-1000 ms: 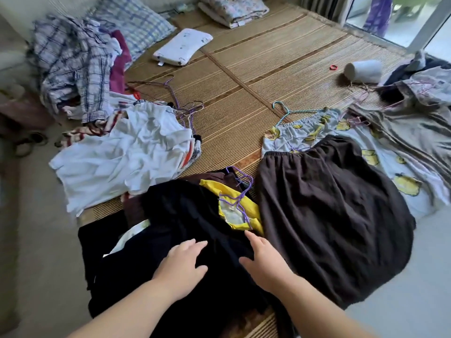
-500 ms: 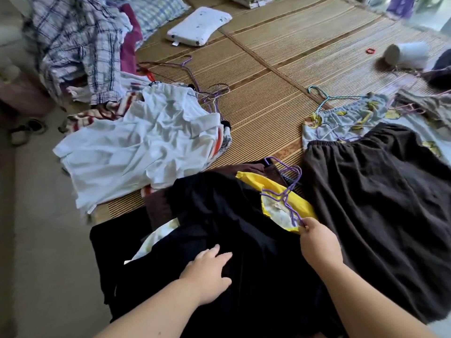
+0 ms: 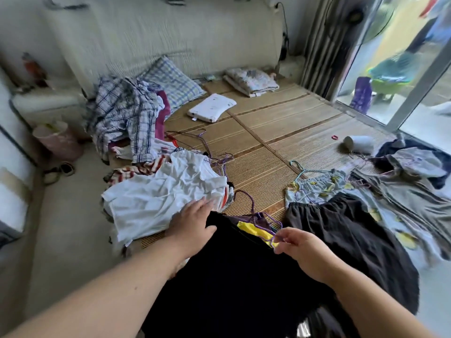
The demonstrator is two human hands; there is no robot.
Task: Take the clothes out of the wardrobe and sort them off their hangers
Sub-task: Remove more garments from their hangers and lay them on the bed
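1. A purple hanger (image 3: 264, 222) lies in the lower centre of the frame. Its hook points up towards the woven mat (image 3: 268, 132), and its wire runs over a yellow garment (image 3: 252, 230).
2. The right hand (image 3: 301, 250) pinches the near end of that wire between thumb and forefinger. The other fingers are curled loosely beneath.
3. The yellow garment peeks out from under a large black garment (image 3: 231, 276), which fills the bottom centre between the two forearms.
4. The left hand (image 3: 192, 222) lies flat at the black garment's upper left edge. Its fingers (image 3: 202, 203) are straight and close together on a crumpled white garment (image 3: 158, 198), and the thumb rests on the black cloth.
5. Right of the black garment a dark brown skirt (image 3: 341, 235) is spread out. It overlaps a pale blue garment (image 3: 314, 189) with yellow prints, which has a teal hanger (image 3: 300, 170) at its top.
6. A grey garment (image 3: 415, 191) lies at the right edge of the frame.
7. Above the white garment sit loose purple hangers (image 3: 195, 135) and a heaped plaid shirt (image 3: 122, 111).
8. Further up, on the mat, are a checked pillow (image 3: 175, 84), a small white pillow (image 3: 212, 107) and a folded blanket (image 3: 251, 81).
9. A white roll (image 3: 358, 143) lies on its side at the mat's right end.
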